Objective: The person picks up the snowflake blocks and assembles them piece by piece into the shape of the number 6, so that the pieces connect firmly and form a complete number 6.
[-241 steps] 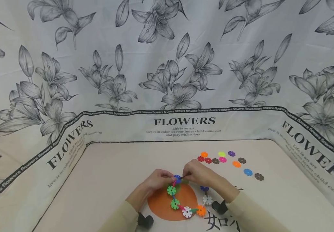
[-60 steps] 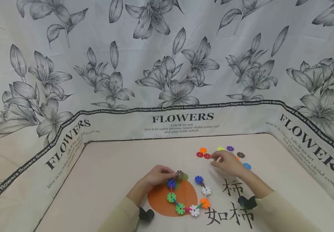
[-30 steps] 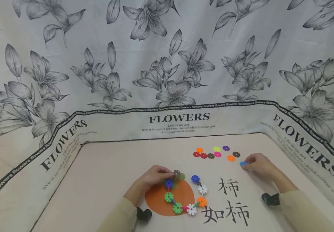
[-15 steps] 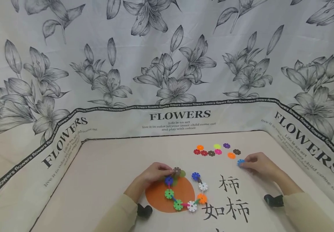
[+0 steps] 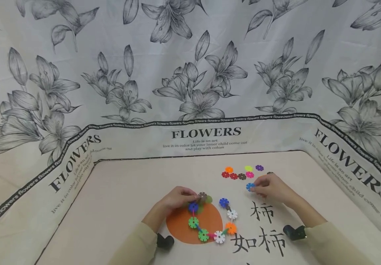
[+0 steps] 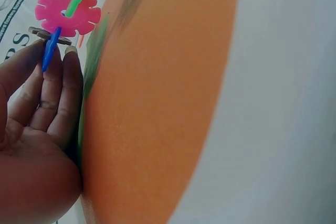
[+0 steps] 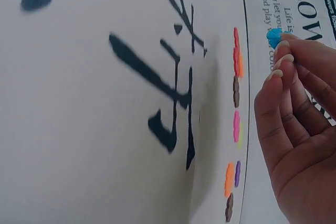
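My left hand [image 5: 177, 198] pinches a brown notched disc [image 5: 202, 196] at the left end of a chain of linked plastic snowflake discs [image 5: 203, 235]. The chain curves in an open U through blue, green, white and orange discs to a blue end disc [image 5: 223, 202]. In the left wrist view, a pink disc [image 6: 84, 17] and an edge-on blue disc [image 6: 50, 51] show just past my left hand [image 6: 44, 124]. Right of the chain, my right hand [image 5: 271, 187] pinches a light-blue snowflake disc [image 5: 250, 187], mostly covered by the fingertips in the right wrist view.
Loose discs lie at the back right, among them red [image 5: 233, 176], brown [image 5: 242, 176], pink [image 5: 250, 175], yellow [image 5: 249, 168] and purple [image 5: 259, 168]. The tabletop carries a printed orange circle [image 5: 180, 228] and black characters [image 5: 273, 241]. A flower-print curtain [image 5: 124, 136] encloses it.
My right hand left the chain, reached to the loose discs and picked up the light-blue one, then carried it left. A brown disc now shows at the chain's left end, in my left hand.
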`<control>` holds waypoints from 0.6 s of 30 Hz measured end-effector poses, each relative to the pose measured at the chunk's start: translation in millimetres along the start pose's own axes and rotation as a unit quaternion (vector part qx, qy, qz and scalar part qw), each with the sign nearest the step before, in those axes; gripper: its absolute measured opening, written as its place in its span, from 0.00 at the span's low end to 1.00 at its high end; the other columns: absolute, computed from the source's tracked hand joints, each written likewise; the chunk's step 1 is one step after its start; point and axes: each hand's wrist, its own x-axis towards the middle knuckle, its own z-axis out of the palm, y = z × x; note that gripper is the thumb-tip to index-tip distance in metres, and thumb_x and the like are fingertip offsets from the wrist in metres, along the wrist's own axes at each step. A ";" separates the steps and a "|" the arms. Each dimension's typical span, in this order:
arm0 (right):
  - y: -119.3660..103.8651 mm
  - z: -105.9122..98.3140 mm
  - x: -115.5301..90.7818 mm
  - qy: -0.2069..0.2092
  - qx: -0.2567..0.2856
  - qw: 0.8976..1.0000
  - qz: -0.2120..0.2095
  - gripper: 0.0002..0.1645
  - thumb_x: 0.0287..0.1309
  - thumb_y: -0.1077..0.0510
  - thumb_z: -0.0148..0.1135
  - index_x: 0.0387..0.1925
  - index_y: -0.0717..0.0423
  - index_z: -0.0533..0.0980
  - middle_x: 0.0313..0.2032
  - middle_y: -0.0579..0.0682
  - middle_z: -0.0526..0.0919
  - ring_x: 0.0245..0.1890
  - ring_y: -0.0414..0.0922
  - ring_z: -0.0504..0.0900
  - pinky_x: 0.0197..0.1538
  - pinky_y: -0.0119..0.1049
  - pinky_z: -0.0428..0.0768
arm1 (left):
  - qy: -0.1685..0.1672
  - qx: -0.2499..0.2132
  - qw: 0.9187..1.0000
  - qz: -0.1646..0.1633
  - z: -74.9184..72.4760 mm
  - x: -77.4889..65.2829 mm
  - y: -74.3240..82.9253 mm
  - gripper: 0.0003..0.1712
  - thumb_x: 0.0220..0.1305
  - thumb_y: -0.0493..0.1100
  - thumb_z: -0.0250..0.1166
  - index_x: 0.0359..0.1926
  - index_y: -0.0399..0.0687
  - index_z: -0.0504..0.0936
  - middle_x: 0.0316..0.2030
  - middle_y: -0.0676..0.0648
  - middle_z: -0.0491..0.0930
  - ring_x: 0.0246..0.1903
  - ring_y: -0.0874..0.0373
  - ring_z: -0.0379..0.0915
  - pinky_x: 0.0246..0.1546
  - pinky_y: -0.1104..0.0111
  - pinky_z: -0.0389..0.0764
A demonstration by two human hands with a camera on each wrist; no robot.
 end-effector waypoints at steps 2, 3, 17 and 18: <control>-6.8 6.7 2.9 -0.009 0.004 1.000 -0.003 0.09 0.62 0.54 0.72 0.36 0.57 0.84 0.28 0.52 0.83 0.27 0.44 0.78 0.31 0.34 0.78 | 0.000 -0.001 1.000 0.001 -0.4 0.4 -1.9 0.11 0.67 0.47 0.70 0.41 0.44 0.89 0.39 0.50 0.88 0.43 0.56 0.78 0.54 0.60 0.76; -10.6 9.8 4.2 -0.015 0.007 1.000 -0.007 0.09 0.62 0.54 0.72 0.36 0.57 0.84 0.28 0.52 0.84 0.27 0.45 0.78 0.31 0.34 0.79 | 0.001 -0.001 1.000 0.002 -0.6 0.5 -2.6 0.11 0.67 0.47 0.71 0.41 0.44 0.89 0.39 0.50 0.88 0.43 0.56 0.78 0.54 0.60 0.76; -49.4 45.6 16.2 -0.058 0.032 0.995 -0.074 0.05 0.62 0.58 0.71 0.37 0.56 0.85 0.31 0.49 0.85 0.29 0.45 0.81 0.34 0.35 0.83 | 0.009 -0.001 1.000 0.000 0.2 -0.9 -0.7 0.10 0.67 0.46 0.71 0.42 0.44 0.89 0.39 0.50 0.87 0.43 0.56 0.78 0.56 0.57 0.76; -50.9 48.2 17.4 -0.059 0.032 0.995 -0.078 0.05 0.62 0.58 0.71 0.37 0.55 0.85 0.31 0.49 0.85 0.28 0.45 0.81 0.34 0.35 0.83 | 0.009 -0.002 1.000 0.001 0.2 -0.7 -1.0 0.10 0.67 0.46 0.71 0.42 0.44 0.89 0.39 0.50 0.87 0.42 0.56 0.78 0.56 0.58 0.76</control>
